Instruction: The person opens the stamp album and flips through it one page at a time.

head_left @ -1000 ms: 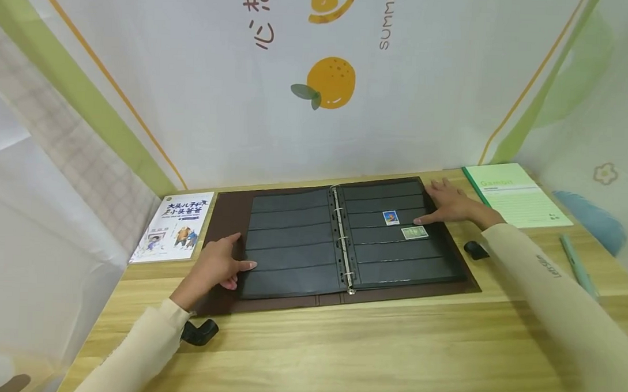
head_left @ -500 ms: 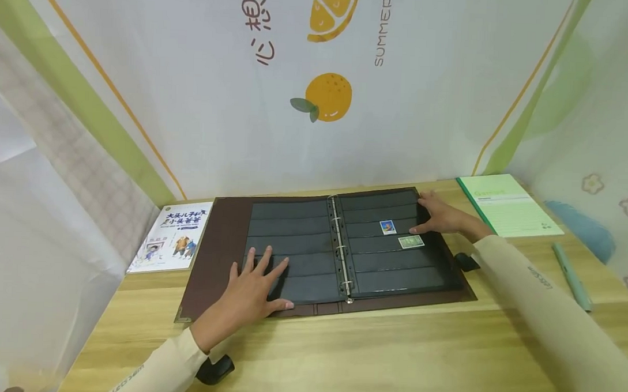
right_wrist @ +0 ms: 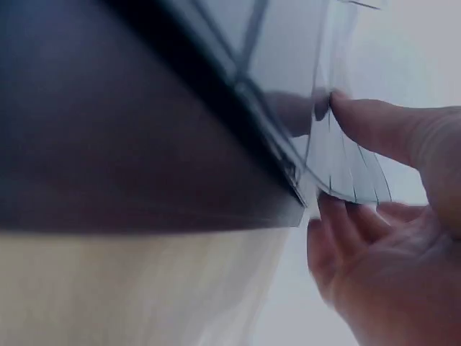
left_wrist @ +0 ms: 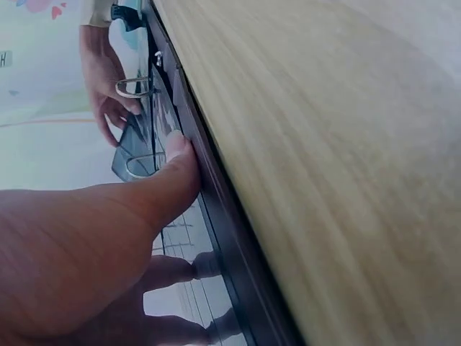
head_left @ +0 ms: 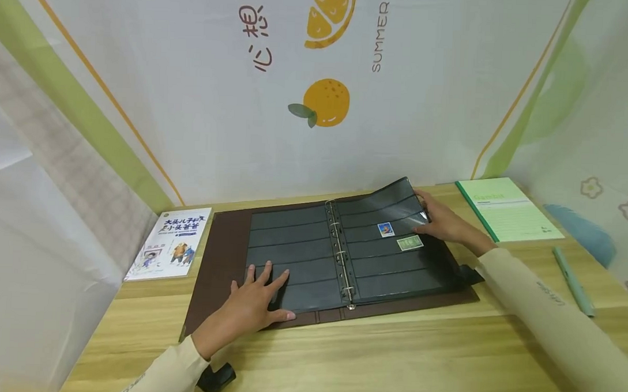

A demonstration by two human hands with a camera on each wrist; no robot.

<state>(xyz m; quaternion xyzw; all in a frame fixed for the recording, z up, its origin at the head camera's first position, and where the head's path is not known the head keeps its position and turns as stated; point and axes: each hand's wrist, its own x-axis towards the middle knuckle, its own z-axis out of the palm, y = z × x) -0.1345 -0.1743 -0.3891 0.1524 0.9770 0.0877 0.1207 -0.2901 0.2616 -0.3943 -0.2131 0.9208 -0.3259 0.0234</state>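
A brown ring binder (head_left: 223,256) lies open on the wooden table, filled with dark pocket pages. My left hand (head_left: 255,300) lies flat with spread fingers on the lower left page (head_left: 291,258); the left wrist view shows its thumb (left_wrist: 176,169) by the binder's front edge. My right hand (head_left: 440,220) pinches the outer edge of the right page (head_left: 395,256) and holds its far corner raised; the right wrist view shows the thumb (right_wrist: 374,126) on top and fingers under the sheet (right_wrist: 338,173). Two stamps, one blue (head_left: 385,229) and one green (head_left: 410,242), sit in that page's pockets.
A children's book (head_left: 169,243) lies left of the binder. A green notebook (head_left: 508,209) and a teal pen (head_left: 573,281) lie to the right. Small black objects sit near the left sleeve (head_left: 216,378) and at the binder's right edge (head_left: 469,274). Printed screens enclose the table.
My right hand went from resting on the right page's edge to pinching it and lifting its far corner. My left hand moved from the binder's left cover onto the lower left page.
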